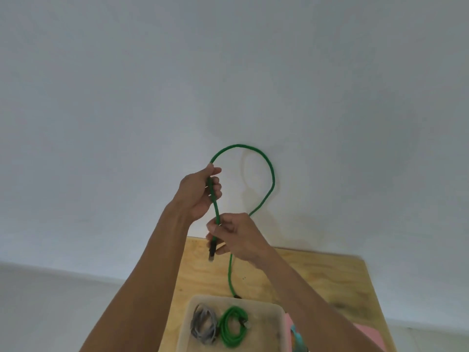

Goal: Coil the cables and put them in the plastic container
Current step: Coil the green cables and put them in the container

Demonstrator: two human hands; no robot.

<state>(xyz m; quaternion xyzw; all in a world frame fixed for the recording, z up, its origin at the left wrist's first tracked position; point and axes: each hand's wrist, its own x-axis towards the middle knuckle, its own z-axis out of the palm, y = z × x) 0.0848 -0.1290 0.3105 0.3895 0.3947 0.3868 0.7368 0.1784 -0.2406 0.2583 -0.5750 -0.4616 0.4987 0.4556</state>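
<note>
A green cable (272, 174) arches in a loop in front of the white wall. My left hand (200, 194) grips it near the top of the loop. Just below, my right hand (236, 237) pinches the same cable close to its black plug end (212, 250), which hangs down. The cable's other length drops to the wooden table (330, 280) and ends behind the container. The translucent plastic container (278, 311) stands at the near table edge. Inside lie a coiled grey cable (204, 323) and a coiled green cable (232, 326).
A pink sheet (368, 334) and a teal object (298, 336) lie right of the container. The table's left edge runs under my left forearm. A white wall stands directly behind the table.
</note>
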